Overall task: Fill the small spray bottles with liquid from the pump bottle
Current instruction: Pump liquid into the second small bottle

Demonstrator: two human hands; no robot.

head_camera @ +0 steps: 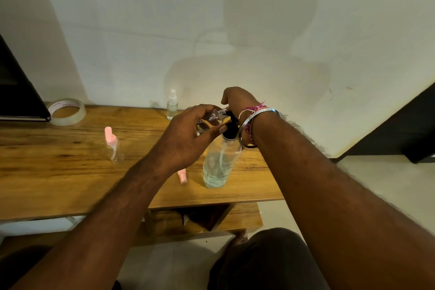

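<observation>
A clear pump bottle (220,165) with pale liquid and a black pump head stands near the table's right front. My right hand (237,101) rests on top of the pump head. My left hand (188,134) holds a small clear spray bottle (217,114) without its cap, tilted with its neck against the pump spout. A pink spray cap (182,176) lies on the table left of the pump bottle. Another small bottle with a pink cap (113,146) stands at the left. A third with a clear cap (172,105) stands by the wall.
The wooden table (58,172) ends just right of the pump bottle. A roll of clear tape (67,112) lies at the back left beside a dark device (16,92). A lower wooden shelf (244,216) sits under the table. The wall runs close behind.
</observation>
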